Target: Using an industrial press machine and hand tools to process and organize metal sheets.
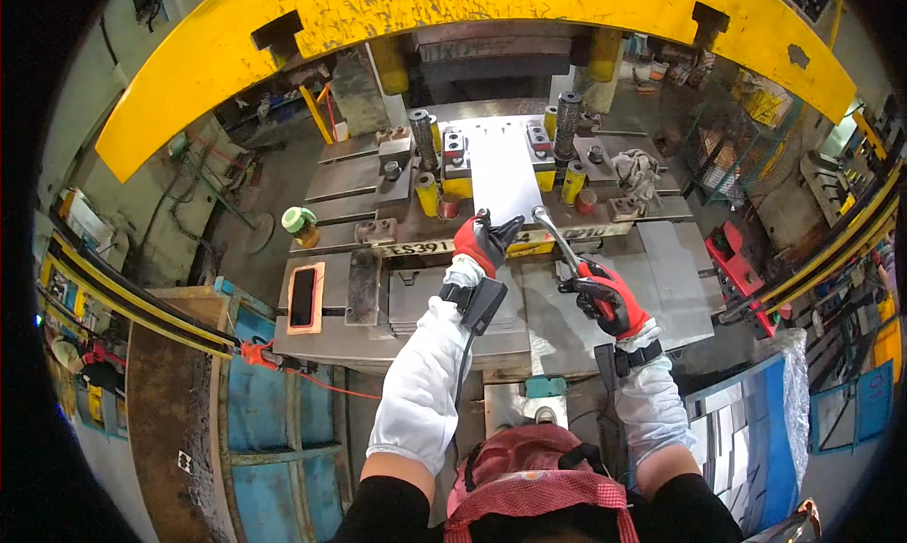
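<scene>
A bright flat metal sheet [507, 170] lies lengthwise on the die [457, 165], between two dark guide posts, its near end reaching out toward me. My left hand [485, 242], in a red and black glove, grips the near left corner of the sheet; part of the fingers is hidden. My right hand [609, 299], gloved alike, is closed round a shiny metal tool with a rounded head [557, 236]. The tool's head rests at the near right corner of the sheet. White sleeves cover both forearms, and dark straps with boxes sit at the wrists.
A yellow press beam [510, 2] arches over the far side. On the bed's left lie a phone [303, 297] and a green-lidded jar [300, 224]; on its right, a grey rag [636, 172]. Flat plates [673, 269] cover the near bed. Blue frames [257, 406] stand at lower left.
</scene>
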A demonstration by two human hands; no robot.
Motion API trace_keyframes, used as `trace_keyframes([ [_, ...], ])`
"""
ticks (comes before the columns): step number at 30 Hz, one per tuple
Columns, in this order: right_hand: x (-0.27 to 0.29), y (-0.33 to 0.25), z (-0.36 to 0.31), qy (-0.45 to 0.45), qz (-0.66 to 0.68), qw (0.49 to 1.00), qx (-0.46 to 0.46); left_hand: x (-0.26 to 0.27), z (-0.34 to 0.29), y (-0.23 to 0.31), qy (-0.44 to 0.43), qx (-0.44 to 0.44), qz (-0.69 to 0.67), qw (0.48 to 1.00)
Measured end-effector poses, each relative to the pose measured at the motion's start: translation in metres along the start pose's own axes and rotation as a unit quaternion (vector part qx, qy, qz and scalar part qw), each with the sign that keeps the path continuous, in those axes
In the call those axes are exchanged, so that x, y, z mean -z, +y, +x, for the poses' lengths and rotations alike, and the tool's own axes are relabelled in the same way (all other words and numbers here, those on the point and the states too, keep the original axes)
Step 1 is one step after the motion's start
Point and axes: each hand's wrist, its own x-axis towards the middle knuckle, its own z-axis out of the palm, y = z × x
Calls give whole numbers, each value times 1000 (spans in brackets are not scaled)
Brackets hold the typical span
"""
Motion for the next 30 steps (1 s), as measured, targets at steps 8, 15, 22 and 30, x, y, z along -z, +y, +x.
trace_keyframes([
  [8,-4,-1,-2,4,-36,999,19,-3,3,1,31,20,-6,999],
  [15,-9,-2,-4,12,-25,1000,15,7,9,3,-13,21,-30,999],
  [22,-11,-6,-5,-11,-85,995,49,8,10,2,-12,-1,3,1000],
  [30,-16,-7,-5,-24,-106,992,59,48,41,9,-36,-79,197,976],
])
